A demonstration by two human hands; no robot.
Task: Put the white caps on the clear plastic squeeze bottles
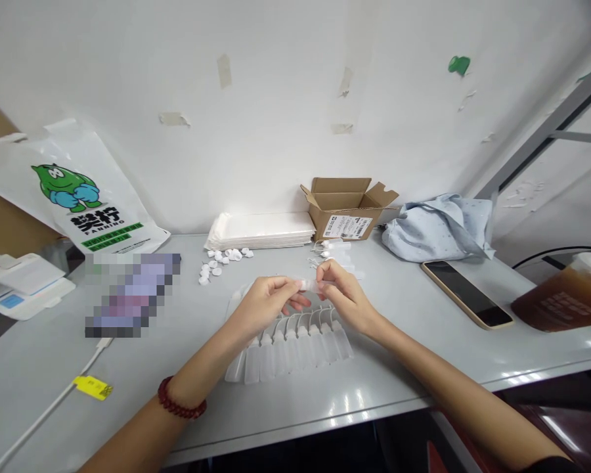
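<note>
Over the middle of the table, both hands hold one small translucent plastic bottle [312,286] sideways. My left hand [270,299] is closed at its white cap end, thumb and index finger pinched together. My right hand [345,295] grips the bottle's other end, which its fingers partly hide. Below lies a row of clear squeeze bottles [295,355] side by side, with thin curved tubes [300,322] rising from their white tops. Loose white caps [217,263] sit in a small pile to the left. A few more bottles [337,246] lie beyond my right hand.
Along the wall stand a stack of white packets [261,230], an open cardboard box [345,210] and a blue cloth bag [438,226]. A phone [467,294] and an amber drink [561,295] are at right. Left are a blurred-out device [138,295], its cable [44,414] and a white bag [88,190].
</note>
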